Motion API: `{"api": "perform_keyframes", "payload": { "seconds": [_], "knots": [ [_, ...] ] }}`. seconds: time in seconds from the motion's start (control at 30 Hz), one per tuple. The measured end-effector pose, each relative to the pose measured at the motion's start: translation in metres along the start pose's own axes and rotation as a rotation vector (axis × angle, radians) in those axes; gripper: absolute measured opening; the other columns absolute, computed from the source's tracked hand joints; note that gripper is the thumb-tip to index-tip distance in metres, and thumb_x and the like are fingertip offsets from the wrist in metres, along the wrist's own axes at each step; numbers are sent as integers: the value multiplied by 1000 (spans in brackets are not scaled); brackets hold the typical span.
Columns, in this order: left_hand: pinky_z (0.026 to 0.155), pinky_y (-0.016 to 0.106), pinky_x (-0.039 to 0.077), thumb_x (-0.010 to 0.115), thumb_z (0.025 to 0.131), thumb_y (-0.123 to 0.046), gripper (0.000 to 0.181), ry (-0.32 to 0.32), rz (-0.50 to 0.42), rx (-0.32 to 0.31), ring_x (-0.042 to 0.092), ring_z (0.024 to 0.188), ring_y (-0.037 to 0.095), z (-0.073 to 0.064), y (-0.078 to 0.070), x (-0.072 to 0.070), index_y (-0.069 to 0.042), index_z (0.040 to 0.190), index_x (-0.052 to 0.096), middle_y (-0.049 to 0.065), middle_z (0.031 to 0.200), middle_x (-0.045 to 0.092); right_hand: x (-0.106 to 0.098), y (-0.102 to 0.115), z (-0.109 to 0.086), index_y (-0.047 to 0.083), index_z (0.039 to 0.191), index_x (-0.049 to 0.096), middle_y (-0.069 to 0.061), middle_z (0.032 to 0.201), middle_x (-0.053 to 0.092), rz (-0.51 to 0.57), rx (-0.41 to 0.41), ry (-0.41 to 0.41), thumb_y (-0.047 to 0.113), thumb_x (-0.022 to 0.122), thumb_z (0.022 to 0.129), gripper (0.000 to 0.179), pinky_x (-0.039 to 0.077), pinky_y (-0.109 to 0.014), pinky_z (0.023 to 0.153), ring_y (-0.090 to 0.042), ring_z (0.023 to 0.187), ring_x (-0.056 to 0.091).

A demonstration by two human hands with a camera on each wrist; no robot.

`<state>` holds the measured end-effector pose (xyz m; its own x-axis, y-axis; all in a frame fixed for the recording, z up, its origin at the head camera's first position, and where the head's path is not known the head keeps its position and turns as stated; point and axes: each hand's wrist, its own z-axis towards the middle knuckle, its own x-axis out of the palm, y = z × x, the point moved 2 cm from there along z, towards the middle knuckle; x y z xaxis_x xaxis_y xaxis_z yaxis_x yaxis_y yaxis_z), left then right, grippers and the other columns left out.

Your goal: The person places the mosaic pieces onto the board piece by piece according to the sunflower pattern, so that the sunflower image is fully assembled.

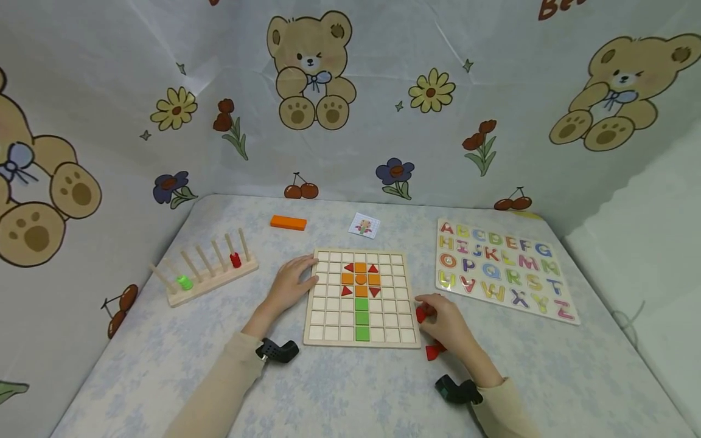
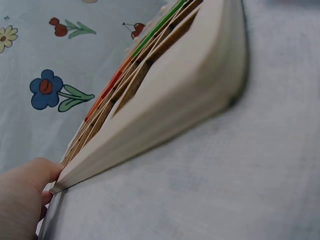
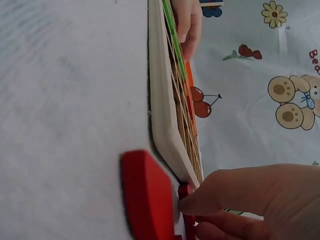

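Observation:
A wooden grid board [image 1: 331, 317] lies in front of me, with orange, green and red tiles set in a flower shape in its squares. My left hand [image 1: 292, 283] rests at the board's left edge, fingers and thumb touching the rim. Beside the board's right edge, my right hand [image 1: 446, 319] pinches a small red piece [image 1: 420, 314] between thumb and fingers; the fingers partly hide it. Close below that hand lie loose red pieces [image 1: 431, 353], one large in the right wrist view as a red block [image 3: 145, 195].
A wooden peg stand [image 1: 213, 280] with green and red rings is at the left. Behind the board lie an orange bar [image 1: 288, 222] and a small pattern card [image 1: 364, 225]. An alphabet board [image 1: 506, 267] lies at the right. A bear-print sheet [image 1: 383, 140] hangs behind the table.

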<state>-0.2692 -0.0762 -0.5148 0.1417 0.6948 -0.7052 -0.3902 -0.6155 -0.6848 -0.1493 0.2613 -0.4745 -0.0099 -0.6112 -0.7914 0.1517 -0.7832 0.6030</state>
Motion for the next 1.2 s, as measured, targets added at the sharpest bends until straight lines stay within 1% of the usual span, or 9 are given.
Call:
{"api": "perform_keyframes", "payload": {
  "seconds": [0.1, 0.23, 0.37, 0.53, 0.67, 0.77, 0.87, 1.03, 1.2],
  "knots": [
    [120, 60, 23, 61, 99, -27, 49, 0, -1, 2, 38, 144, 36, 0, 0, 0, -8, 143, 53, 15, 154, 44, -1, -1, 0, -3, 121, 66, -7, 96, 66, 10, 7, 16, -11, 67, 74, 48, 51, -26, 72, -18, 83, 54],
    [120, 60, 23, 61, 99, -27, 48, 1, 1, -2, 38, 145, 36, 0, 0, -1, -8, 143, 53, 15, 154, 45, -3, -4, -1, -1, 123, 66, -7, 103, 69, 29, -15, 67, -7, 69, 81, 43, 51, -24, 73, -17, 86, 55],
    [120, 59, 22, 61, 99, -28, 48, 4, 4, -13, 37, 145, 35, 0, 0, -1, -9, 143, 54, 14, 155, 44, -6, -8, -1, -1, 123, 66, -6, 98, 68, 61, -40, 98, -4, 71, 83, 40, 50, -23, 70, -15, 82, 54],
    [121, 59, 22, 59, 100, -29, 47, 11, 0, -9, 36, 146, 35, 0, 1, -1, -9, 143, 54, 13, 155, 44, -13, -15, -2, -2, 120, 68, -4, 93, 68, 46, -80, 86, -5, 71, 81, 39, 52, -24, 69, -10, 78, 55],
    [120, 60, 22, 60, 100, -29, 47, 3, -3, -4, 37, 146, 35, 1, 1, 1, -9, 142, 55, 13, 154, 44, -15, -17, -2, -1, 119, 68, -3, 93, 69, 15, -81, 73, -2, 73, 82, 37, 53, -24, 68, -8, 77, 55],
    [121, 59, 22, 60, 100, -30, 47, 9, -6, -2, 36, 146, 34, 1, 2, 2, -10, 143, 54, 13, 155, 44, -15, -15, 1, 1, 118, 69, -2, 91, 68, -3, -64, 46, -2, 74, 82, 36, 53, -23, 69, -8, 77, 57],
    [121, 59, 22, 60, 100, -30, 48, 15, -8, -1, 36, 146, 34, 1, 2, 3, -10, 143, 53, 13, 155, 44, -14, -8, 6, -1, 119, 68, -4, 89, 68, -30, -73, 40, -4, 71, 84, 36, 54, -26, 70, -11, 78, 58],
    [120, 60, 23, 61, 99, -27, 49, 6, -8, 20, 38, 145, 36, 1, 0, 2, -8, 143, 53, 14, 154, 44, -14, -5, 11, -1, 119, 68, -5, 97, 70, -86, -73, 99, -7, 66, 83, 37, 55, -32, 76, -15, 85, 59],
    [120, 59, 23, 61, 100, -28, 48, 4, 8, 12, 38, 145, 35, 0, 0, 0, -9, 143, 54, 13, 155, 44, -19, -9, 4, 0, 121, 67, -8, 105, 71, -11, -107, 187, -3, 70, 83, 38, 56, -30, 79, -18, 91, 63]
  ]
}}
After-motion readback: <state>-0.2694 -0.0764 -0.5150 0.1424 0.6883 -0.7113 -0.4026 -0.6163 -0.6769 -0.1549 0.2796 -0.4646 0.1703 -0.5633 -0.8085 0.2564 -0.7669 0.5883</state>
